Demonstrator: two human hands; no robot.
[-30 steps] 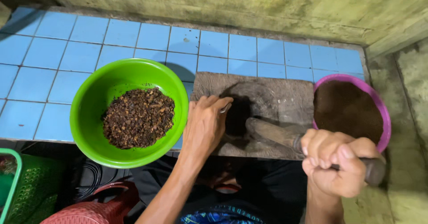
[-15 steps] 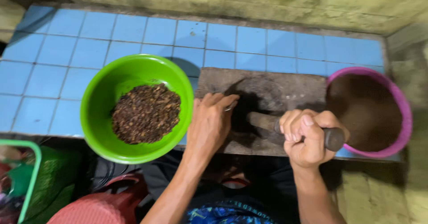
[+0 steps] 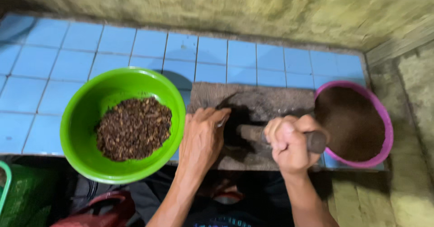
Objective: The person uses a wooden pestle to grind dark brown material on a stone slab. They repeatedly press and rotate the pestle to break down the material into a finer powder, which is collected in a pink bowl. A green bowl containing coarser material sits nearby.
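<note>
A flat grey grinding stone (image 3: 271, 101) lies on the blue tiled ledge (image 3: 113, 51) in front of me. My right hand (image 3: 289, 141) grips a dark stone roller (image 3: 253, 134) that lies across the slab. My left hand (image 3: 203, 139) rests flat on the slab's left part, fingers bent next to a dark patch of ground matter. To the left stands a green bowl (image 3: 86, 118) with dark brown coarse bits (image 3: 133, 127). To the right is a pink bowl (image 3: 384, 123) of fine brown powder.
A mossy concrete wall (image 3: 271, 14) runs behind the tiles and down the right side. A green basket (image 3: 18, 195) and a red object (image 3: 104, 209) sit low at the left, beside my legs.
My right hand has drawn the roller leftward across the slab, closer to my left hand. The left hand has stayed on the slab. The camera view has shifted slightly.
</note>
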